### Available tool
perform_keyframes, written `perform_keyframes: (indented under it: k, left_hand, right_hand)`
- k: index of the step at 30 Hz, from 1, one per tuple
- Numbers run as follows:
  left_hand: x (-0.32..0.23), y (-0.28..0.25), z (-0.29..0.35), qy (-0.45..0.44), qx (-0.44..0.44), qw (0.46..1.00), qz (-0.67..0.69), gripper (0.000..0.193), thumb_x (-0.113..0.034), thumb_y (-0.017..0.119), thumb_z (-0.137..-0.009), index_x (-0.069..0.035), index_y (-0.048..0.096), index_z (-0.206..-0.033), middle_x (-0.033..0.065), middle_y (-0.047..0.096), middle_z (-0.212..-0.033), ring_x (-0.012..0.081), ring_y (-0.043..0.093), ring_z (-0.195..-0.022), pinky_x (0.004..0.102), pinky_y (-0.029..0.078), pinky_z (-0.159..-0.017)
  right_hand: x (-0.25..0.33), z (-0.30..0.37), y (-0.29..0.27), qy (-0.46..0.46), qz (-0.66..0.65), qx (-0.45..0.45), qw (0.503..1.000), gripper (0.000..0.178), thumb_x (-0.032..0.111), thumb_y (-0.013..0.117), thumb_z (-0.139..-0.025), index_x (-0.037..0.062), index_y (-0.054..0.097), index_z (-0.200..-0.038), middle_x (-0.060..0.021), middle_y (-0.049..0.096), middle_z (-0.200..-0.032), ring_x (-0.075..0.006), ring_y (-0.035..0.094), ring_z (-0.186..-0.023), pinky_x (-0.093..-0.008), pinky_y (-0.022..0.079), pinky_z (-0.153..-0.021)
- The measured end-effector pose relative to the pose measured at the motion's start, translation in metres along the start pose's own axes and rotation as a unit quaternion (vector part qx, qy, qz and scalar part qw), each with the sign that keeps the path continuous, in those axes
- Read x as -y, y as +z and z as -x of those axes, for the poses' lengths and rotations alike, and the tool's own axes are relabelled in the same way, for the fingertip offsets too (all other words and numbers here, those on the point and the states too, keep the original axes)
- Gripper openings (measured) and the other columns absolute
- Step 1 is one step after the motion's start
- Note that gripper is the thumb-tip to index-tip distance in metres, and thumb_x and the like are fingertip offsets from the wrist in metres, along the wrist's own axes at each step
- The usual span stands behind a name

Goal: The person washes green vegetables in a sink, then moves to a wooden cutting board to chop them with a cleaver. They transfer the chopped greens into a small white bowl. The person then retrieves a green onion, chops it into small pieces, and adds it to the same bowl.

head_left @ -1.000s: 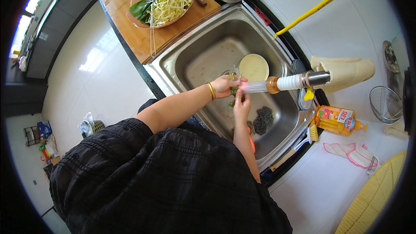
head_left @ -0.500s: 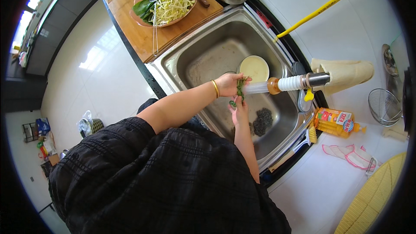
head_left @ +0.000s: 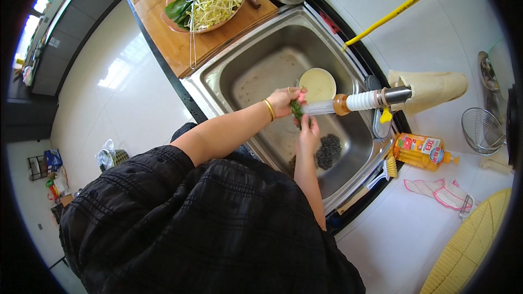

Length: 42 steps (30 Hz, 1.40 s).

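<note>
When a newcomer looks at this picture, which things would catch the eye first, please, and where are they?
Probably first, near the centre, the small bunch of dark-green leaves held between the bare left hand and bare right hand, in clear running water above the rectangular stainless-steel sink. Next, perhaps, the long bright-yellow tube crossing the white tiles at upper right, and the orange plastic bottle lying right of the sink.

Print stands on the orange bottle (head_left: 420,151) and the yellow hose (head_left: 406,7).
</note>
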State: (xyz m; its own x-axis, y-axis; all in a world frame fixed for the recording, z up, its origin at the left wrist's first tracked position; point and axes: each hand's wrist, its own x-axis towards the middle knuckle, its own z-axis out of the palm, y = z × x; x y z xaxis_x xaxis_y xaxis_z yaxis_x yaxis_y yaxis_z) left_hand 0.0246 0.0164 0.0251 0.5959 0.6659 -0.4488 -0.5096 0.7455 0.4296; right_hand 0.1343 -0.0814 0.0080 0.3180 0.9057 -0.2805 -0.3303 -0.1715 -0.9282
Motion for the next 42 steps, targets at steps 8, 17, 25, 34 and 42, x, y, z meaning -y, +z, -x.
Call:
perform_keyframes:
  k: [8, 17, 25, 34, 42]
  left_hand:
    - [-0.053, 0.006, 0.015, -0.003, -0.018, 0.995, 0.099, 0.013, -0.011, 0.035, -0.093, -0.004, 0.046, -0.096, 0.016, 0.049, -0.117, 0.0266, 0.052, -0.107, 0.0512, 0.034, -0.097]
    - [-0.059, -0.003, 0.019, -0.041, -0.003, 0.988, 0.146, 0.013, -0.012, 0.034, -0.093, -0.005, 0.044, -0.09, 0.0243, 0.038, -0.128, 0.0373, 0.035, -0.121, 0.0503, 0.029, -0.1]
    - [-0.023, 0.008, -0.001, -0.051, -0.057, 0.994, 0.08, 0.008, -0.003, 0.032, -0.092, -0.003, 0.037, -0.086, 0.0286, 0.04, -0.124, 0.0362, 0.043, -0.115, 0.0424, 0.036, -0.098]
    - [-0.02, 0.001, 0.011, 0.006, -0.06, 0.995, 0.08, 0.016, -0.014, 0.036, -0.093, -0.004, 0.039, -0.104, 0.0182, 0.043, -0.126, 0.0285, 0.045, -0.114, 0.0397, 0.043, -0.09]
    - [-0.026, -0.011, 0.017, -0.032, 0.095, 0.994, 0.039, 0.026, -0.02, 0.04, -0.092, -0.006, 0.039, -0.114, 0.0111, 0.047, -0.125, 0.0246, 0.048, -0.11, 0.0383, 0.04, -0.09]
  right_hand:
    - [0.007, -0.011, 0.0, 0.073, -0.052, 0.115, 0.989, 0.021, 0.016, 0.053, -0.087, -0.0017, 0.054, -0.1, -0.0083, 0.06, -0.087, -0.0145, 0.057, -0.078, -0.0294, 0.046, -0.067]
    - [-0.007, -0.024, -0.009, 0.178, -0.141, 0.051, 0.973, 0.029, 0.022, 0.047, -0.09, 0.0001, 0.05, -0.108, -0.0096, 0.059, -0.097, -0.0158, 0.056, -0.084, -0.0314, 0.045, -0.073]
    - [-0.009, -0.018, 0.017, -0.044, 0.002, 0.021, 0.999, 0.024, 0.006, 0.053, -0.086, -0.0022, 0.049, -0.108, -0.0066, 0.057, -0.101, -0.0144, 0.054, -0.088, -0.0278, 0.042, -0.082]
    - [0.014, -0.017, 0.005, 0.143, -0.072, 0.089, 0.983, 0.023, 0.015, 0.048, -0.088, -0.0016, 0.05, -0.104, -0.0098, 0.056, -0.083, -0.0172, 0.055, -0.067, -0.0296, 0.046, -0.057]
    - [0.03, -0.007, 0.017, 0.181, -0.262, 0.14, 0.938, 0.041, 0.026, 0.034, -0.09, -0.0056, 0.046, -0.113, -0.0175, 0.058, -0.102, -0.0275, 0.059, -0.087, -0.0377, 0.047, -0.077]
